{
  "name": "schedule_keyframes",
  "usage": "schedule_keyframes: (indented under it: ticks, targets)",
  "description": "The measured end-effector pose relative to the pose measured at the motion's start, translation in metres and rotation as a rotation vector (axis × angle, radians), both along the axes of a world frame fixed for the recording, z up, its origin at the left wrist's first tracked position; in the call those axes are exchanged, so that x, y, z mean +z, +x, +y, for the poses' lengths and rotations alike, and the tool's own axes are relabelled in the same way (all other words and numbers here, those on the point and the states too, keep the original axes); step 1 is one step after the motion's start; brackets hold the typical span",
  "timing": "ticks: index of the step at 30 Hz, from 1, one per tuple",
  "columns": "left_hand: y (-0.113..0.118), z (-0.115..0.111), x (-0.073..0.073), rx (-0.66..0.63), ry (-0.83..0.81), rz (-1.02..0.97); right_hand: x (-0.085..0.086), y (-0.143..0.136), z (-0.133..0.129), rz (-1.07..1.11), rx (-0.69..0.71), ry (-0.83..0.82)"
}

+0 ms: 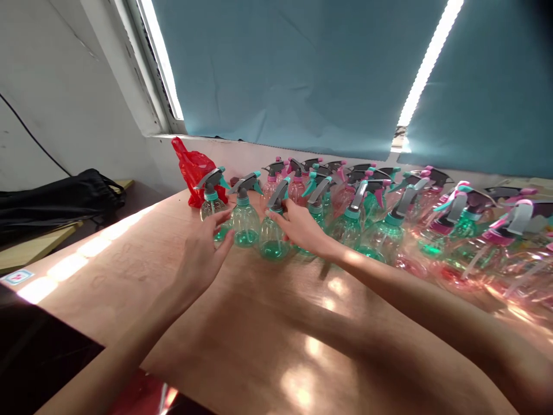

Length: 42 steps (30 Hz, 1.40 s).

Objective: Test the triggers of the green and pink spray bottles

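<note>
My right hand (300, 226) closes its fingers on the neck of a clear spray bottle (273, 239) with a green base and a grey and teal spray head. That bottle stands upright on the wooden table (242, 323). My left hand (206, 246) is raised above the table with thumb and fingers apart, holding nothing. Just beyond its fingertips stand two similar spray bottles, one farther left (210, 208) and one between the hands (245, 222). Part of the left one is hidden behind my left fingers.
Several more spray bottles (348, 227), green and pink, crowd the table's back and right side. A red plastic bag (196, 173) sits at the back left corner. Beyond the table's left edge lies a black bag (60, 202). A blue blind (285, 75) covers the window behind.
</note>
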<state>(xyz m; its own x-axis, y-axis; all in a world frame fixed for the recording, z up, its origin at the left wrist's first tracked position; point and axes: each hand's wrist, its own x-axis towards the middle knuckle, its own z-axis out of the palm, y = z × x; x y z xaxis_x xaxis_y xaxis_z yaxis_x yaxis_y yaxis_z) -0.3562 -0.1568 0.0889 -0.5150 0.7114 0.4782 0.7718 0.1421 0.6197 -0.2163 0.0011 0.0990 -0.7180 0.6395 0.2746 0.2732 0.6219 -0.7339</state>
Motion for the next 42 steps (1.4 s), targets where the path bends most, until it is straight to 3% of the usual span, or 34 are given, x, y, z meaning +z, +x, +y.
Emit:
schedule_keyframes:
  ticks: [5,12,18,21,27,30,33,37,42]
  targets:
    - [0.033,-0.004,0.004,-0.206,-0.071,-0.156,-0.001,0.027,-0.027,-0.025,0.028,0.119]
    - [0.088,0.011,0.015,-0.469,-0.115,-0.201,-0.008,0.097,-0.055,0.026,0.220,0.219]
    - [0.146,0.022,0.018,-0.615,-0.095,-0.261,-0.002,0.157,-0.066,0.044,0.230,0.222]
    - [0.173,0.029,0.013,-0.662,-0.069,-0.326,-0.002,0.184,-0.066,0.026,0.153,0.246]
    - [0.208,0.058,0.003,-0.770,-0.015,-0.380,-0.029,0.246,-0.035,-0.047,0.096,0.376]
    - [0.221,0.074,0.005,-0.797,-0.002,-0.368,-0.048,0.281,-0.008,-0.106,-0.011,0.491]
    - [0.233,0.088,0.009,-0.810,-0.028,-0.364,-0.061,0.309,0.014,-0.212,0.002,0.505]
    - [0.240,0.106,0.007,-0.830,-0.021,-0.331,-0.074,0.324,0.032,-0.284,0.059,0.471]
    - [0.238,0.120,0.001,-0.784,-0.041,-0.277,-0.091,0.316,0.043,-0.245,0.128,0.438]
